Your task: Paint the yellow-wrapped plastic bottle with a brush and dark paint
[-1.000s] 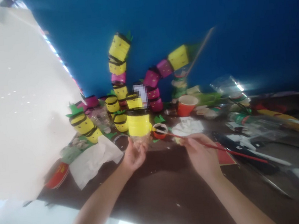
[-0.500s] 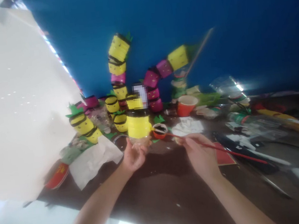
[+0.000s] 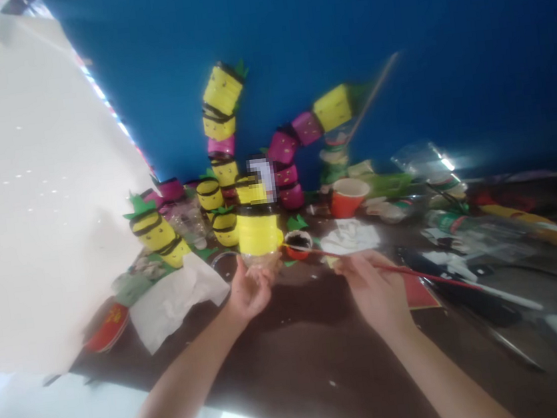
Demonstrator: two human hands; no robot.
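Observation:
In my left hand (image 3: 252, 289) is a clear plastic bottle piece (image 3: 258, 233), gripped by its unpainted lower end. Yellow paint covers its middle and a black band runs round its upper rim. My right hand (image 3: 375, 288) pinches a thin paintbrush (image 3: 427, 274) with a red handle. The brush tip lies by the yellow bump at the bottle piece's right side; whether it touches is too blurred to tell. Just right of the bottle piece stands a small cup of dark paint (image 3: 299, 244). A crumpled white tissue (image 3: 349, 236) lies beyond my right hand.
Stacked yellow and purple painted bottle pieces (image 3: 219, 125) rise against the blue wall. At the left, a yellow one with green leaves (image 3: 153, 231) leans near white paper (image 3: 178, 301). A red paper cup (image 3: 349, 197) stands behind. Clear bottles (image 3: 482, 229) and tools clutter the right side.
The brush has shifted slightly, its tip moving a little left towards the bottle piece's side. My left hand keeps its hold, almost still.

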